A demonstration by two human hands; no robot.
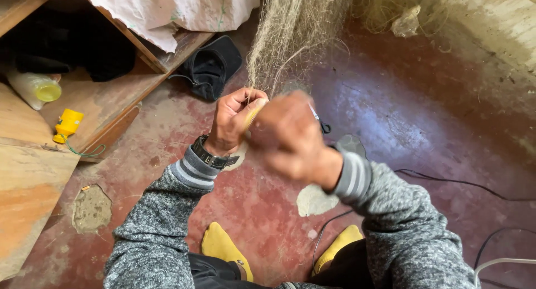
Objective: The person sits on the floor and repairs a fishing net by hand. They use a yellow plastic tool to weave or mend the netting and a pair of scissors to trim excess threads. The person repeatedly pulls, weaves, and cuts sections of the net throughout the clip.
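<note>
Two hands work at the hanging fishing net [290, 37]: just below it the left hand [234, 121] pinches its strands, while the blurred right hand [290, 138], grip unclear, could snag and tear mesh.

Two hands [237, 118], one fishing net [290, 32], two yellow socks [223, 247], one wristwatch [209, 155]

The hanging fishing net [296, 32] closes off the 12 o'clock side, touching the left hand [234, 121] and just above the blurred right hand [290, 138]. At 9 to 10 o'clock the wooden shelf [106, 104] blocks passage. Open red floor [424, 127] lies from 1 to 3 o'clock, crossed by a black cable [446, 180]. At 6 o'clock, yellow-socked feet [223, 247] take up the floor.
</note>
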